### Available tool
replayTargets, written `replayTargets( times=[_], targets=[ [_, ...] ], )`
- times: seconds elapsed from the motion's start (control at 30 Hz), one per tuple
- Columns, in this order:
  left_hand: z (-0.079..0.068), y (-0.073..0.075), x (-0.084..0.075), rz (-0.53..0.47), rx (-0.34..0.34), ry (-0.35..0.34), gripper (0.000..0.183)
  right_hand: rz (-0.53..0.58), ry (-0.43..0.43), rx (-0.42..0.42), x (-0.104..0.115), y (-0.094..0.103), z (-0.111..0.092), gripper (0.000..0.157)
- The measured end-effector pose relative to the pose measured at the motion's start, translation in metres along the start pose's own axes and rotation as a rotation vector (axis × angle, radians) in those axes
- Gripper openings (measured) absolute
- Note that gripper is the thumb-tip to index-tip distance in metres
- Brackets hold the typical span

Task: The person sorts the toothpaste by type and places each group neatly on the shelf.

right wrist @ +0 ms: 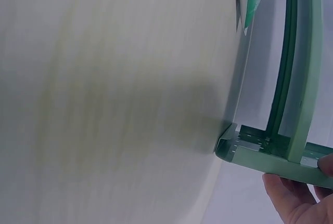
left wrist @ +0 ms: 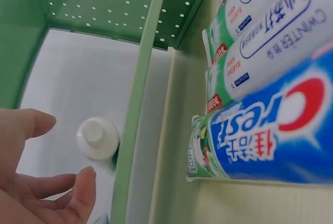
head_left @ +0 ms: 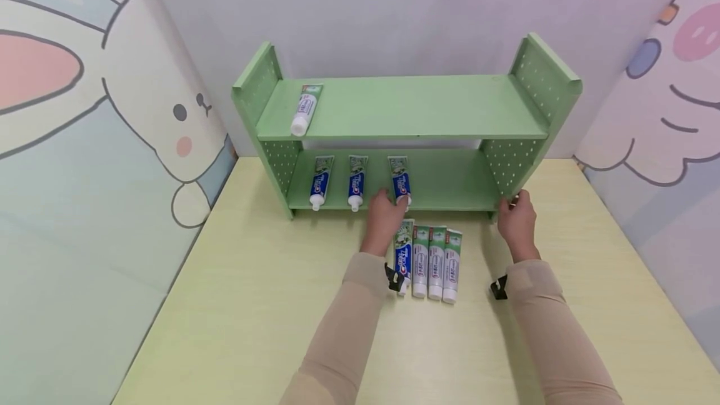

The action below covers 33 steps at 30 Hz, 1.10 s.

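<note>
My left hand [head_left: 385, 214] is at the lower shelf's front edge, by a blue-and-green Crest toothpaste tube [head_left: 400, 178] lying cap-forward. In the left wrist view, the thumb and fingers of the left hand [left wrist: 39, 182] are spread on either side of the white cap [left wrist: 98, 138], with a gap showing. My right hand [head_left: 517, 222] grips the lower front of the green shelf's [head_left: 416, 105] right side panel. Its thumb and fingers show on both sides of that panel [right wrist: 281, 167] in the right wrist view.
Two more Crest tubes [head_left: 321, 181] [head_left: 357, 181] lie on the lower tier, and a white-and-green tube [head_left: 306, 109] on the upper one. On the table [head_left: 225, 305], before the shelf, another Crest tube [head_left: 402, 249] lies beside several white-and-green tubes [head_left: 435, 264].
</note>
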<state>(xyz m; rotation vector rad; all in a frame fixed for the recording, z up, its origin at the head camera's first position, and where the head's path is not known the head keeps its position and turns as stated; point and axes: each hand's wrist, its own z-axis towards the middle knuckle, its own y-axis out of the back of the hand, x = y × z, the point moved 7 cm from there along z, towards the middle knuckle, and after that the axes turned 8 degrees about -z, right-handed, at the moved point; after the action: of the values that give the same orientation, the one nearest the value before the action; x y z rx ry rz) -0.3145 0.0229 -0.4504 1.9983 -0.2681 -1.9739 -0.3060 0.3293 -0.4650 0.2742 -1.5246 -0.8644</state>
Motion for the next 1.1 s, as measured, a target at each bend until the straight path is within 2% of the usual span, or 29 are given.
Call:
replayTargets(
  times=[0.23, 0.7, 1.1],
  targets=[
    [-0.015, 0.004, -0.001, 0.005, 0.007, 0.001, 0.061, -0.001, 0.005, 0.013, 0.001, -0.001, 0.000, 0.048],
    [-0.039, 0.009, 0.008, 0.041, 0.028, 0.031, 0.057, -0.005, -0.001, 0.016, 0.001, 0.001, 0.000, 0.048],
    [-0.056, 0.004, 0.017, 0.155, 0.058, 0.043, 0.054, -0.001, -0.008, 0.031, 0.001, -0.001, 0.001, 0.049]
  ],
)
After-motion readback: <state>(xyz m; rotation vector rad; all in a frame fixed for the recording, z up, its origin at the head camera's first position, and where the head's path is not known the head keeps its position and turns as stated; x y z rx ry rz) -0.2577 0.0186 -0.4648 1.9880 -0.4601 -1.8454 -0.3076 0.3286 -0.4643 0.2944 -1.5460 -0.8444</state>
